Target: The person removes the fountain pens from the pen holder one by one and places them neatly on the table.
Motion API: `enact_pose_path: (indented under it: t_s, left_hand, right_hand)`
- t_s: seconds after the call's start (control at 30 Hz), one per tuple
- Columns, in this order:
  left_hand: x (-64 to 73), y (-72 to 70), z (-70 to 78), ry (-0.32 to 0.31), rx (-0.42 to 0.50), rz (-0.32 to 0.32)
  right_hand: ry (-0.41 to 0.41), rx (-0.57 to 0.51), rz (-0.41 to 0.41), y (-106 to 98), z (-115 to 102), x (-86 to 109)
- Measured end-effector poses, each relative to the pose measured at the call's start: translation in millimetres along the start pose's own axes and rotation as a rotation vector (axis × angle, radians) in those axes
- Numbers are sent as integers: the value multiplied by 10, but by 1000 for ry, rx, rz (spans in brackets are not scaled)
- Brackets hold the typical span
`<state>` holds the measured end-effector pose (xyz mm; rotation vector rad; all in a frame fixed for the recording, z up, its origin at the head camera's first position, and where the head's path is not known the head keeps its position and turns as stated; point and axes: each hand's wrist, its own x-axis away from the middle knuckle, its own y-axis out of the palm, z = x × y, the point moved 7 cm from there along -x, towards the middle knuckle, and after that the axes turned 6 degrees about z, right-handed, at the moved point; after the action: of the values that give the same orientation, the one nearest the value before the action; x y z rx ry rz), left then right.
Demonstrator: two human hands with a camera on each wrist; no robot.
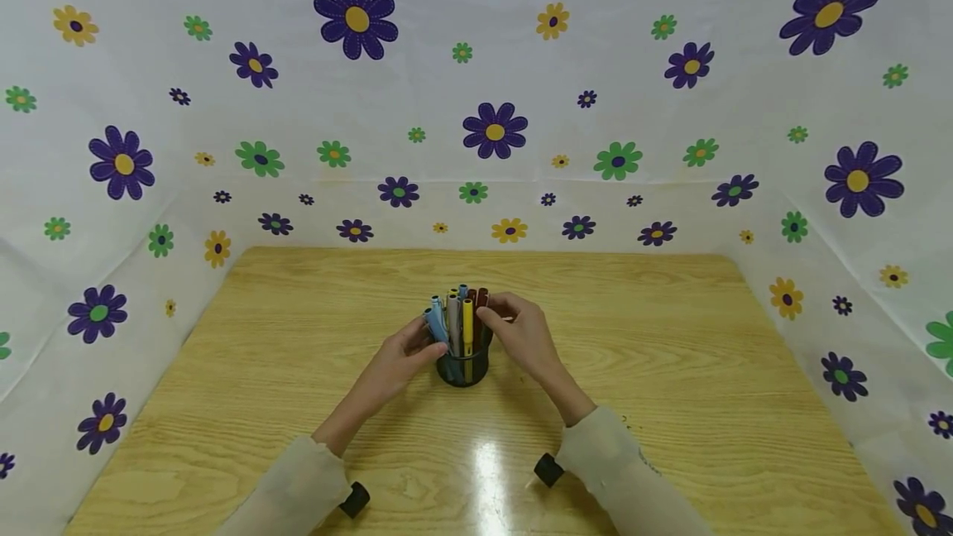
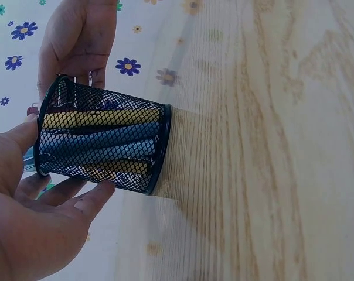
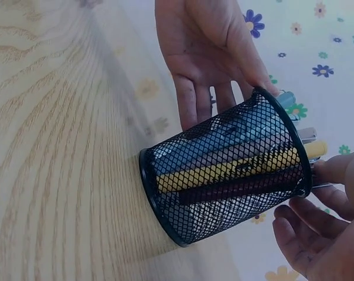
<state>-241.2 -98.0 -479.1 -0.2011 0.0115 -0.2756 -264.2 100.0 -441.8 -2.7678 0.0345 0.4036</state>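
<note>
**Two Hands Flank a Mesh Cup of Pens**

The black mesh cup stands upright on the wood-grain desk, with pens rising above its rim. Left of the cup, the left hand holds it by the side: the thumb lies at the rim and the other fingers curve along the mesh, as the left wrist view shows. Right of the cup, the right hand has its thumb and fingers at the rim, beside the maroon pens; whether they pinch a pen, I cannot tell.

Light-blue pens lean out over the cup's left side, next to the left hand. A grey pen and a yellow pen stand toward the cup's near side, between the blue and the maroon ones. Nearer the wearer than the cup, pale sleeves cover both forearms, and a patch of glare shines on the desk. Beyond the cup and to both sides hangs white cloth printed with purple, green and yellow flowers.
</note>
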Motion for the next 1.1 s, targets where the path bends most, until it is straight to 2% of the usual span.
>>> enact_pose_path:
  t_s: [0.23,0.43,0.83,1.1]
  left_hand:
    - [2,2,-6,6,-3,4]
    - [3,-7,-12,4,-25,17]
    - [-7,-13,-39,8,-29,6]
    - [-11,-12,-30,10,-32,8]
  right_hand:
    - [8,-23,31,-53,-36,-21]
    - [21,-97,74,-159,-62,-59]
    - [12,-207,95,-342,-159,-104]
    - [-28,-315,151,-458,-129,-118]
